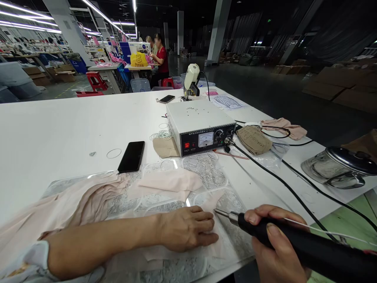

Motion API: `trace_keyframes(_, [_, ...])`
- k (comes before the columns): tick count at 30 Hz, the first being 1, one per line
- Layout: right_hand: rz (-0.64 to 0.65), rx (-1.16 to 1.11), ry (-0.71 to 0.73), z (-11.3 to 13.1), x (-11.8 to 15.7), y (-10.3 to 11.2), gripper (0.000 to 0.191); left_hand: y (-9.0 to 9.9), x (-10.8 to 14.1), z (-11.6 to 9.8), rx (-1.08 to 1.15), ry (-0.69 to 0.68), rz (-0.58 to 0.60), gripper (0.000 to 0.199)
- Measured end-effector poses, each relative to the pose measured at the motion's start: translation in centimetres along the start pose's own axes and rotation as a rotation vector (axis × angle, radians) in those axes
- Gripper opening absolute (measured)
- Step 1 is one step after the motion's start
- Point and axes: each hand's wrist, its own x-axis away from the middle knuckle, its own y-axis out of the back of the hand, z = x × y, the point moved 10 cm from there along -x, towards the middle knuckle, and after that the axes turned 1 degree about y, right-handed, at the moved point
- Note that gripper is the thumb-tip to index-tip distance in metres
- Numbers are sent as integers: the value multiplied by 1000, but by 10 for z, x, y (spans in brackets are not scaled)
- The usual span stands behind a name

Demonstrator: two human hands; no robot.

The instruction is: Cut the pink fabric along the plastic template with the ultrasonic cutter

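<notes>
My left hand [191, 228] lies flat, palm down, on pale pink fabric [218, 243] over a clear mat [179, 271]. Its fingers are stretched to the right, slightly apart. In my right hand [277, 239] is a black handheld tool [297, 243] with a metal tip that points left, close to my left fingertips at the fabric's edge. Folded pink fabric [171, 182] lies beyond my left hand. A layered pile of the same fabric [79, 200] spreads at the left, partly behind my forearm.
A control box [203, 114] with a lit red switch stands ahead, its black cable [273, 173] running right. Around it are a phone [132, 156], brown pattern pieces [255, 139] and a lidded glass pot [338, 167]. People [161, 59] sit at sewing machines beyond.
</notes>
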Motion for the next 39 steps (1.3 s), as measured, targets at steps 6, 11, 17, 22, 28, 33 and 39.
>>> trace_keyframes(6, [-82,61,92,-3,-19,0,14,-1,0,0,2,-7,6,22])
trace_keyframes(11, [-190,-2,118,8,-17,13,14,-1,1,2,68,-21,-8,25])
trace_keyframes(17, [-144,-73,-16,-3,-8,19,12,1,1,19,42,15,-51,29])
trace_keyframes(22, [-148,-76,-36,-18,-14,12,10,2,1,23,-16,11,-66,27])
trace_keyframes(28, [-268,-107,9,-19,-21,16,15,5,1,24,-23,4,-65,29])
trace_keyframes(33, [-269,-105,-34,-12,-11,33,16,2,0,30,-20,2,-32,32])
trace_keyframes(39, [-218,-109,-76,-14,-2,33,15,0,-3,33,27,9,31,30])
